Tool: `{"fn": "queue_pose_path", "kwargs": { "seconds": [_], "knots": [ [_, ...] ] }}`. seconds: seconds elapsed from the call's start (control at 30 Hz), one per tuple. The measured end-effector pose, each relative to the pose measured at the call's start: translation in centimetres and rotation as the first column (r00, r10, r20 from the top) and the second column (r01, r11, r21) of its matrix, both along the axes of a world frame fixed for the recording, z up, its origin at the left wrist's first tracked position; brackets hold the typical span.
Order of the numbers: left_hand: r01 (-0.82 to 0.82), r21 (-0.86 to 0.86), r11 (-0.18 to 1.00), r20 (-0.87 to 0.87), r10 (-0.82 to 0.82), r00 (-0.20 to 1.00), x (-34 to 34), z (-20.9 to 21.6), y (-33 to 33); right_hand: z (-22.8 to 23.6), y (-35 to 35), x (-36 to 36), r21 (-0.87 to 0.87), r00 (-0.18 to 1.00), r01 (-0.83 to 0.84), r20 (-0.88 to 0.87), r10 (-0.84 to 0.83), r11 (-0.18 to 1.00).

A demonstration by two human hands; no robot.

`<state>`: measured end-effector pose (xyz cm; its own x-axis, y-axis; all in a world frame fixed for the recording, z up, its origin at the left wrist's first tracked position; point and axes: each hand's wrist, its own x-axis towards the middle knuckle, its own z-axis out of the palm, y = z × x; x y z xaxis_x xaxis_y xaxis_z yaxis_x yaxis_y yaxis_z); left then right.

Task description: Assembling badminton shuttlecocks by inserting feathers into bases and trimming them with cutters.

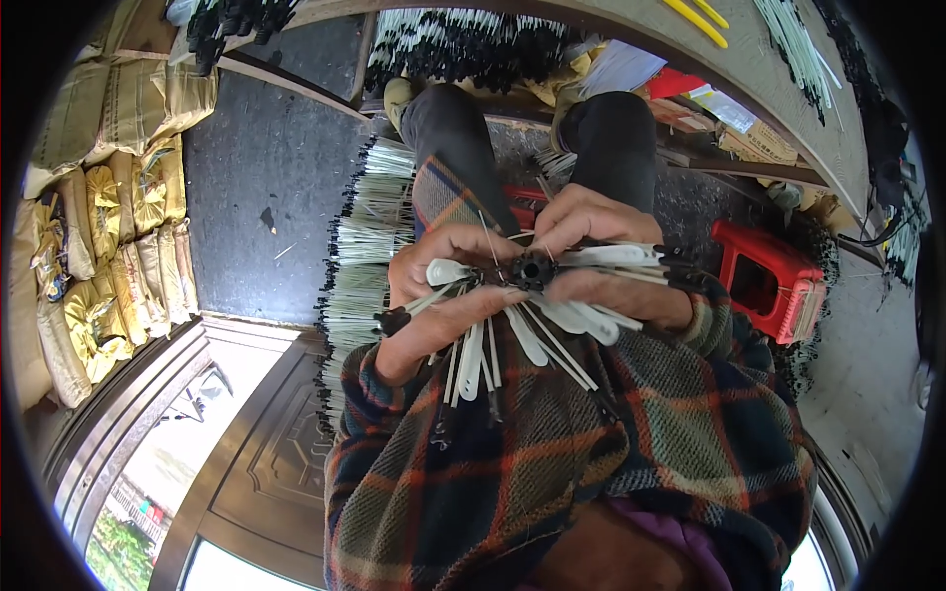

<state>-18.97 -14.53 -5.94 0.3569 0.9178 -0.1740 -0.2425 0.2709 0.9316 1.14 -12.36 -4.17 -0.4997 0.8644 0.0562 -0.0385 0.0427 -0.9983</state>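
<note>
In front of my lap is a small round black hub (532, 271), with several thin white ribs (473, 360) fanning out from it. The ribs have flat, rounded blades with small holes and dark tips. My left hand (434, 320) is closed, its thumb and fingers pinching beside the hub's left edge with a rib lying across it. A thin wire (487, 234) sticks up by those fingertips. From the other side my right hand (606, 227) grips the hub and the ribs next to it. The fingers partly hide where ribs meet hub.
A long stack of white ribs with black ends (370, 236) lies left of my legs. A red plastic stool (769, 281) stands at the right. Ahead is a workbench (778, 89) with more ribs and yellow sticks (698, 22). Yellow sacks (118, 227) are piled far left.
</note>
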Motion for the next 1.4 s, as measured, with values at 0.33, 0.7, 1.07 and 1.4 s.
{"fn": "queue_pose_path", "kwargs": {
  "seconds": [0.33, 0.7, 1.07, 1.4],
  "knots": [
    [-0.017, 0.180, 0.983, -0.069, 0.030, 0.997, -0.3, -0.5, -0.6, -1.1, -1.3, -0.5, 0.269, 0.982, 0.134, 0.092, -0.164, 0.954],
    [0.099, -0.162, 0.982, 0.080, -0.087, 0.993, -0.4, 1.0, 1.3, -1.5, -0.9, 0.0, 0.236, 0.994, 0.107, -0.005, -0.109, 0.966],
    [0.379, 0.115, 0.918, -0.080, -0.371, 0.925, -1.8, -0.4, 4.2, -2.9, -0.3, -0.3, 0.267, 0.992, 0.079, -0.118, -0.049, 0.960],
    [0.317, -0.048, 0.947, 0.085, -0.312, 0.946, -1.1, -0.3, 3.8, -3.7, -0.3, -0.2, 0.370, 0.981, 0.131, -0.183, -0.066, 0.920]
  ]
}}
